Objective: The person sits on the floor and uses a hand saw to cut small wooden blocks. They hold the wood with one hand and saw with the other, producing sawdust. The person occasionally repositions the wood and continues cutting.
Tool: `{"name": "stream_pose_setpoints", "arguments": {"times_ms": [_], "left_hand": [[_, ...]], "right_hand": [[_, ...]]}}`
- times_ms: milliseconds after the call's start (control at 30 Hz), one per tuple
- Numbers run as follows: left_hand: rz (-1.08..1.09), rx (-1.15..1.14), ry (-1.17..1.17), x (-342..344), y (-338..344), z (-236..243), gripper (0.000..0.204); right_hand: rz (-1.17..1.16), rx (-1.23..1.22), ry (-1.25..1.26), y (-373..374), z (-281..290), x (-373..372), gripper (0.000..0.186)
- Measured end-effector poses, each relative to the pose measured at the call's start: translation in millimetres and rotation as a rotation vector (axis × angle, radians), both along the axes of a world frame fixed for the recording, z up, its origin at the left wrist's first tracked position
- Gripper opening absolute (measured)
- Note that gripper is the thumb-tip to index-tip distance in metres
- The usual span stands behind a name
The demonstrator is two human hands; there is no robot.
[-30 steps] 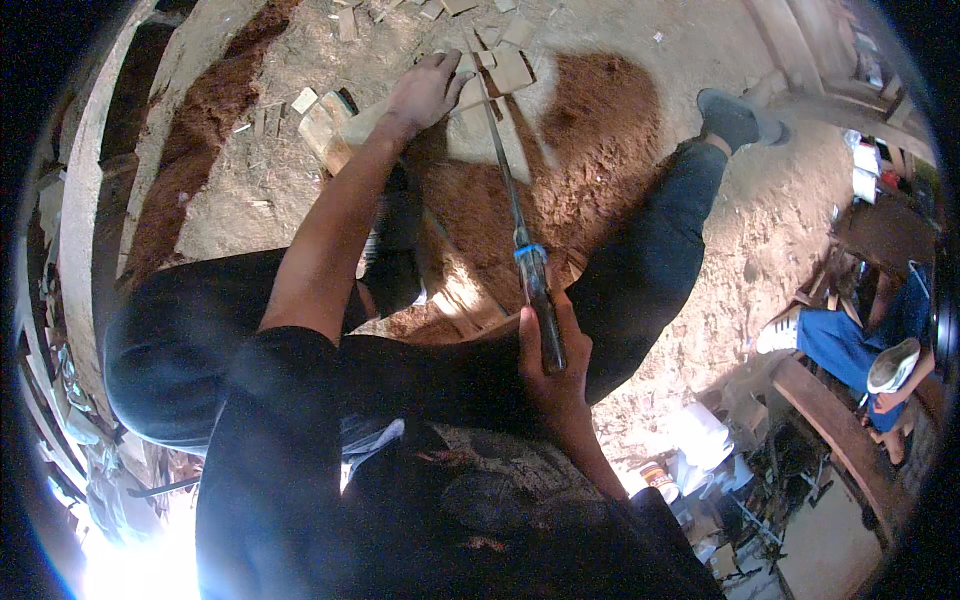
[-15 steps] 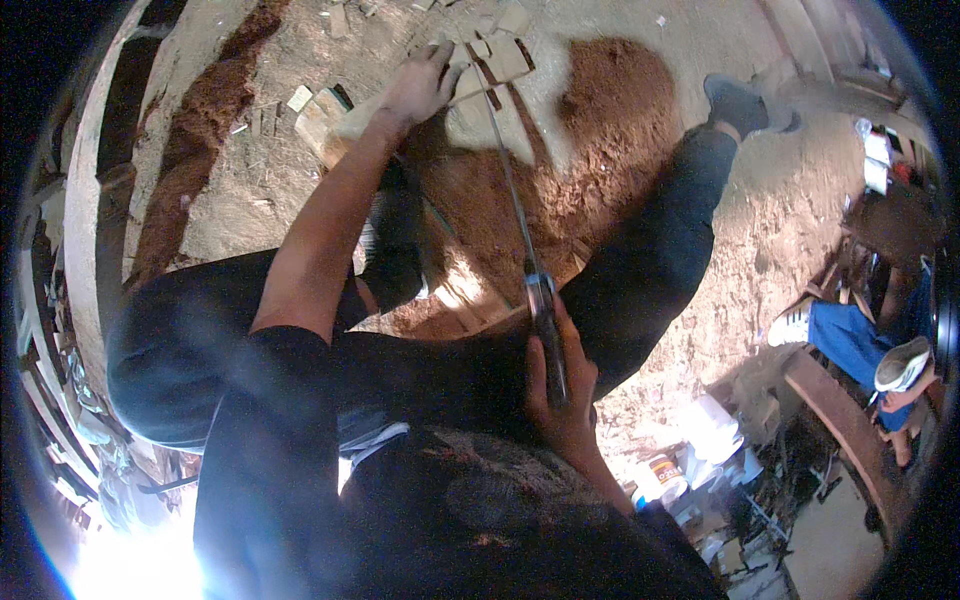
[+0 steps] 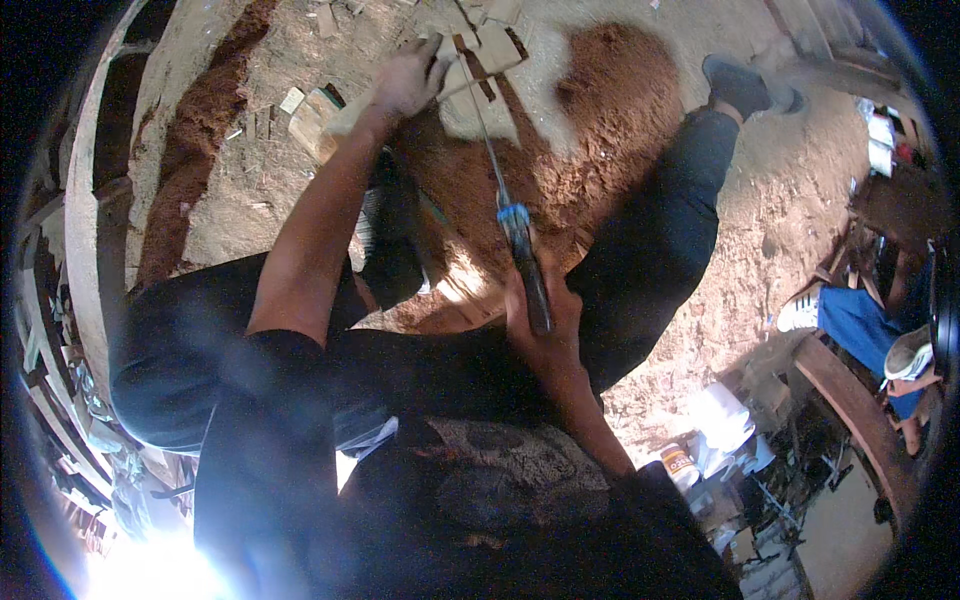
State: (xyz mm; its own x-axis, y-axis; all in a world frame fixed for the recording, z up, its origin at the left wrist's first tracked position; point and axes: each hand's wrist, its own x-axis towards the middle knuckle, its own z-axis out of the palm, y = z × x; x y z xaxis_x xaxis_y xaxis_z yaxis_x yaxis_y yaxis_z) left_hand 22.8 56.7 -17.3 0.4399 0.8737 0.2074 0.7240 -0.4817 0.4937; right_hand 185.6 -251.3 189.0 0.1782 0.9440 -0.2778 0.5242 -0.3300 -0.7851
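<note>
My right hand (image 3: 545, 305) is wrapped around the black and blue handle of a handsaw (image 3: 525, 255). Its thin blade shows nearly edge-on and runs away from me to the pale cut wood. There my left hand (image 3: 408, 82) bears down on a wooden board (image 3: 315, 128), fingers over it, beside the blade. A notched light wood piece (image 3: 497, 50) lies just right of the blade's far end. How far the blade sits in the wood is hard to make out. My lower left leg stands close to the board.
Reddish sawdust (image 3: 620, 90) is heaped on the dirt floor, right of the wood. Offcuts lie beyond. At lower right are a white container (image 3: 720, 415) and a curved timber (image 3: 850, 420). Another person's blue-clad leg (image 3: 860, 320) shows at far right. Long timbers (image 3: 82, 230) line the left.
My right hand and the saw handle have moved forward, away from my body and slightly left. My left hand stays on the board.
</note>
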Motion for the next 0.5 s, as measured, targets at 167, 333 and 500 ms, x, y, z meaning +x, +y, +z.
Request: {"name": "stream_pose_setpoints", "arguments": {"times_ms": [167,333,500], "left_hand": [[0.005,0.059,-0.009,-9.9,0.2,-12.2,0.049],[-0.03,0.112,0.022,-7.9,2.1,-18.1,0.049],[-0.027,0.094,-0.067,-14.3,1.4,-14.7,0.05]], "right_hand": [[-0.052,0.04,0.035,-27.1,24.3,6.7,0.048],[-0.008,0.023,0.03,-0.2,-11.9,7.6,0.048],[-0.088,-0.013,0.167,-14.2,14.9,6.9,0.046]]}}
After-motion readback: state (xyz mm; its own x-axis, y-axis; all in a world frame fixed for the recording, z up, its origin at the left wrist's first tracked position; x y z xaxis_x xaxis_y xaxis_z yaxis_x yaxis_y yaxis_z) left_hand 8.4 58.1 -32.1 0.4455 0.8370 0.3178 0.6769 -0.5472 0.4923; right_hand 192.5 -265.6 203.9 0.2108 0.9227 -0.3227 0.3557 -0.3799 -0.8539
